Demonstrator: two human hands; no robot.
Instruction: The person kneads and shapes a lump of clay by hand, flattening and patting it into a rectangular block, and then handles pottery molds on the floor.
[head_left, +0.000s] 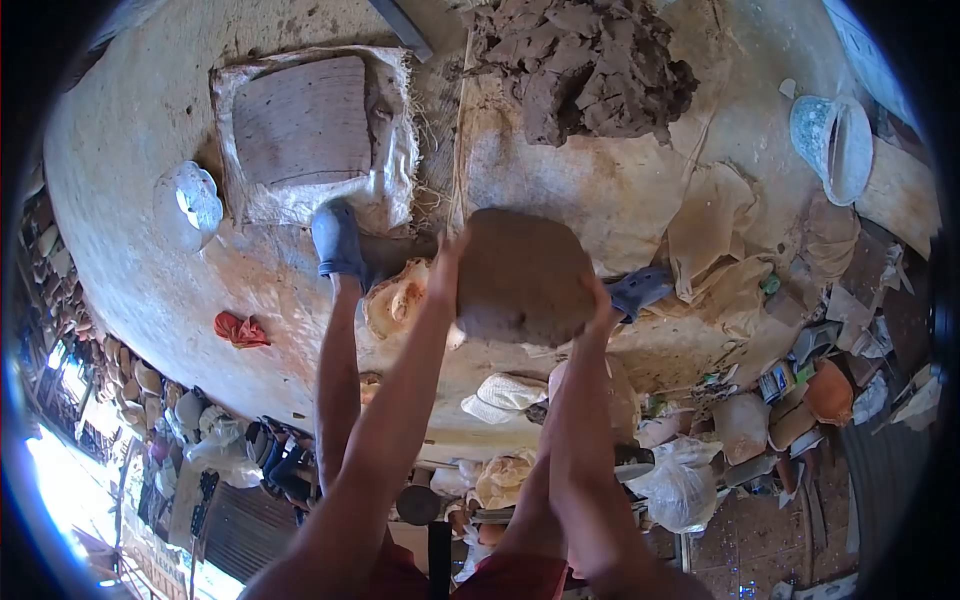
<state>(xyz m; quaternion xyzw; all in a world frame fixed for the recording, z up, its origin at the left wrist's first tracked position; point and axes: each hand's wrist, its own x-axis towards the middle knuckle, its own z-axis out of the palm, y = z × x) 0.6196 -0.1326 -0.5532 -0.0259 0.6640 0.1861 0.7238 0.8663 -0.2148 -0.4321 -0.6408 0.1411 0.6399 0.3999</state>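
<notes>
A thick rounded slab of brown clay point(522, 275) is held between my two hands, above the floor and between my feet. My left hand point(446, 272) presses against its left edge, and my right hand point(600, 305) grips its lower right edge. Beyond the slab lies a large rough heap of dark clay point(590, 70). At the upper left, a flat rectangular clay sheet point(303, 122) rests on a whitish woven sack point(398, 185).
A clear bowl point(188, 206) and a red cloth point(241, 329) lie on the left. At the right are a pale blue bucket point(848, 150) and crumpled brown sheets point(712, 225). Blue shoes point(339, 238) are on my feet. Pots, bags and clutter line the near edge.
</notes>
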